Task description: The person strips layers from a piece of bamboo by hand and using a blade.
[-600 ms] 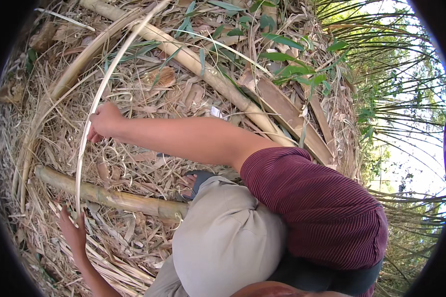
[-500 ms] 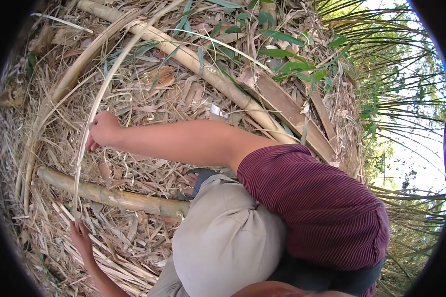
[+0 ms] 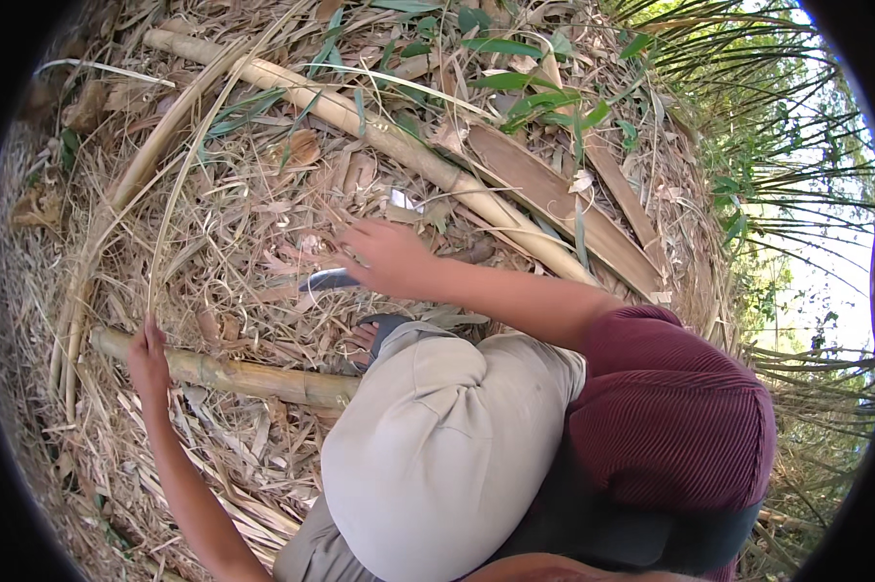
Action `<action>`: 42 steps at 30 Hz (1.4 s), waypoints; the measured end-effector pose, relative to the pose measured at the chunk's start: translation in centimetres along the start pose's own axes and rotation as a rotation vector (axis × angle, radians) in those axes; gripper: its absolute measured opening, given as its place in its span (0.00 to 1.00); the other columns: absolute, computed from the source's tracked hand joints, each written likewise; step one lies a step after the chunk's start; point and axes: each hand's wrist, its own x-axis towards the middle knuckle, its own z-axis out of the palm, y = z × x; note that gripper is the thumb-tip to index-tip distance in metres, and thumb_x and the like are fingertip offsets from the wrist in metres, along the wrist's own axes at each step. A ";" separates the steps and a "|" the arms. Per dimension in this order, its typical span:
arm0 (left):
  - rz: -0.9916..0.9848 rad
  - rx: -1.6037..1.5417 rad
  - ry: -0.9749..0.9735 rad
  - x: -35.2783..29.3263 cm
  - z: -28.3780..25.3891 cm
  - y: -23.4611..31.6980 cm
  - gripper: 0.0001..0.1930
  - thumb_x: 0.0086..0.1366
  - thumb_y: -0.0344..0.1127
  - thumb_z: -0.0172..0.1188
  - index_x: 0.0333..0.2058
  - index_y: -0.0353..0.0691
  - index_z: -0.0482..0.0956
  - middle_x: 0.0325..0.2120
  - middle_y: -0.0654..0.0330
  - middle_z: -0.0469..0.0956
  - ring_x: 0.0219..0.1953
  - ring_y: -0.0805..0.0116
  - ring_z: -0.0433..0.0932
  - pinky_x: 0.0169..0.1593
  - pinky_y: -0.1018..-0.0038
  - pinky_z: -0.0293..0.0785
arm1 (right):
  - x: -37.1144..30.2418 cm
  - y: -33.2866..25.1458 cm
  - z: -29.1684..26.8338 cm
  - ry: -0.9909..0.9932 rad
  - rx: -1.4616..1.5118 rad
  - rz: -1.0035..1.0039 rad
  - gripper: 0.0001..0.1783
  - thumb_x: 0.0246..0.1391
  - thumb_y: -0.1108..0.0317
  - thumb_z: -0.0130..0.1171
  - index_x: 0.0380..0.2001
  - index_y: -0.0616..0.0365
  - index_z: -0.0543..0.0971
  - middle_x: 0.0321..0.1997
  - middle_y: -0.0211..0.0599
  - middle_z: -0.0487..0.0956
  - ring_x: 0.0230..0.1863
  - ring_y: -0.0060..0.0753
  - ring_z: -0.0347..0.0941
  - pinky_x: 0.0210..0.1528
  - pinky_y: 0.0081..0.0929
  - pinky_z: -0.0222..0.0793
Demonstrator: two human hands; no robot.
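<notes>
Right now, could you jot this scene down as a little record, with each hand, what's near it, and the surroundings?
Left hand: gripping a long thin strip
Right hand: at a metal blade; grip unclear
Near left hand: thick bamboo pole on the ground
Near right hand: white scrap
Farther off: long pale pole, green leaves
Ground: dry litter

Strip in your left hand, knife by your right

Your left hand pinches the strip near its lower end, in front of the near pole. The strip runs up past the far pole. Your right hand is at the knife, its blade pointing left above dry litter; you can't see whether your fingers grip the handle.
</notes>
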 end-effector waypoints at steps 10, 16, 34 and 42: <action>0.128 0.335 0.156 5.7 5.1 11.2 0.26 0.67 0.45 0.63 0.57 0.34 0.73 0.45 0.42 0.77 0.47 0.44 0.77 0.52 0.54 0.73 | -13.0 7.6 -5.6 -0.358 -0.436 0.253 0.28 0.56 0.58 0.63 0.56 0.61 0.73 0.55 0.48 0.74 0.60 0.50 0.67 0.64 0.46 0.63; 0.254 0.505 0.231 1.1 3.9 4.7 0.33 0.62 0.37 0.67 0.63 0.37 0.65 0.56 0.42 0.67 0.60 0.41 0.66 0.62 0.53 0.65 | -8.9 7.7 -2.7 -0.477 -0.468 0.142 0.25 0.54 0.57 0.64 0.51 0.59 0.74 0.51 0.49 0.74 0.54 0.52 0.70 0.59 0.48 0.66; -0.215 -0.038 0.106 -8.0 2.1 -9.3 0.25 0.76 0.51 0.51 0.31 0.32 0.76 0.17 0.54 0.74 0.22 0.56 0.75 0.31 0.61 0.68 | -7.0 8.7 -0.5 -0.581 -0.445 0.202 0.27 0.50 0.56 0.65 0.48 0.62 0.74 0.46 0.60 0.74 0.50 0.62 0.73 0.53 0.53 0.72; -0.458 0.033 -0.201 -0.2 -6.3 -6.8 0.40 0.71 0.65 0.51 0.13 0.32 0.75 0.11 0.54 0.71 0.17 0.59 0.72 0.31 0.62 0.72 | -0.3 2.7 0.4 -0.817 -0.624 0.259 0.25 0.59 0.45 0.60 0.36 0.61 0.82 0.36 0.52 0.82 0.38 0.53 0.83 0.40 0.46 0.79</action>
